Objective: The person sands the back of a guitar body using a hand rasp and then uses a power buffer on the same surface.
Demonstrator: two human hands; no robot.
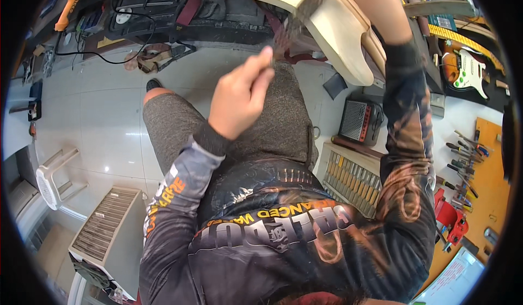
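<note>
A pale, unfinished wooden guitar body point(340, 46) slants across the top of the view, one rounded horn pointing toward me. A long, dark, mesh-patterned rasp point(309, 8), smeared by motion, lies across its edge. My left hand point(239, 95) is closed, thumb and fingers pinching the near end of the rasp. The far end runs up to my right hand point(376, 0), which curls around it beside the guitar body; the picture's top edge cuts off part of those fingers.
On the right are a sunburst guitar point(463, 65), a small amplifier point(357, 120), a rack of files point(351, 171) and hand tools on a wooden board point(487, 158). At left stand a white stool point(52, 182) and a slatted-top cabinet point(106, 226). A black cable point(117, 60) hangs upper left.
</note>
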